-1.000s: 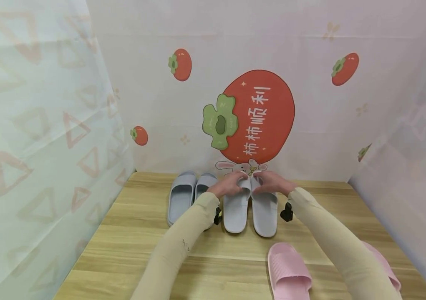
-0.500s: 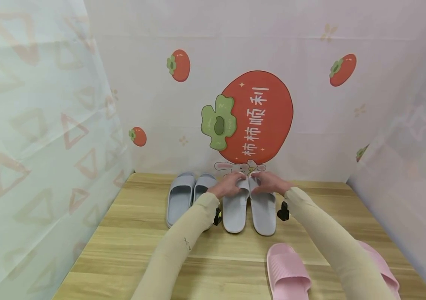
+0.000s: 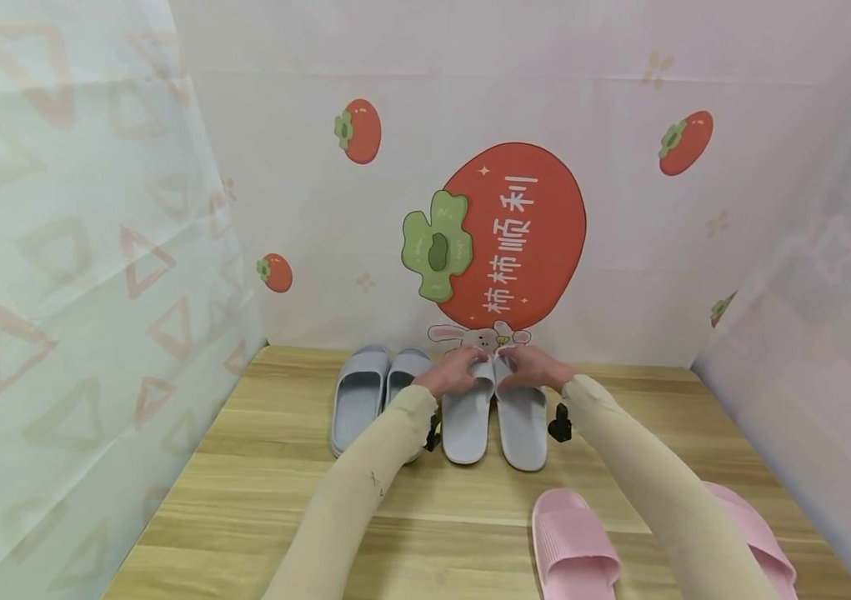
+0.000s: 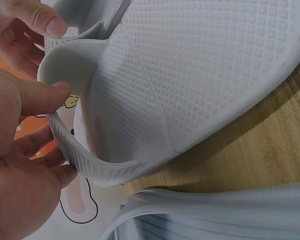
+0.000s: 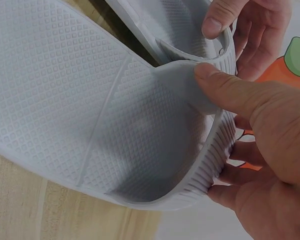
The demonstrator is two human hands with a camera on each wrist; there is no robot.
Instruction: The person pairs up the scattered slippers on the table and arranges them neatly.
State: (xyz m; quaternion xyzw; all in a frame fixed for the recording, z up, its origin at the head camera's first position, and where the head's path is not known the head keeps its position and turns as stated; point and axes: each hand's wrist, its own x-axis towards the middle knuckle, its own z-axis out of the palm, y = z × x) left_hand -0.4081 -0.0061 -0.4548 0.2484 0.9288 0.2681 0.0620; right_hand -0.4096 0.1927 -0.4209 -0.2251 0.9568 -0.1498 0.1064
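Slippers [image 3: 523, 429] in both hands

Gripping left slipper [image 4: 190, 65] by its strap [image 4: 72, 62] in left hand [image 3: 453, 372], right slipper [image 5: 90, 90] likewise in right hand [image 3: 535, 367]. Side by side near back wall [image 3: 335, 217], to the right of blue pair [image 3: 359, 404]; impossible to tell whether resting on table [image 3: 260, 417]. Probably squaring them up. Next, perhaps, close the gap between, then ease both grips evenly.

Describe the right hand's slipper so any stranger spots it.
Find the big red printed fruit on the back wall. Below it, take the right slipper of the light grey pair. The right hand grips its strap; the left hand holds its mate.
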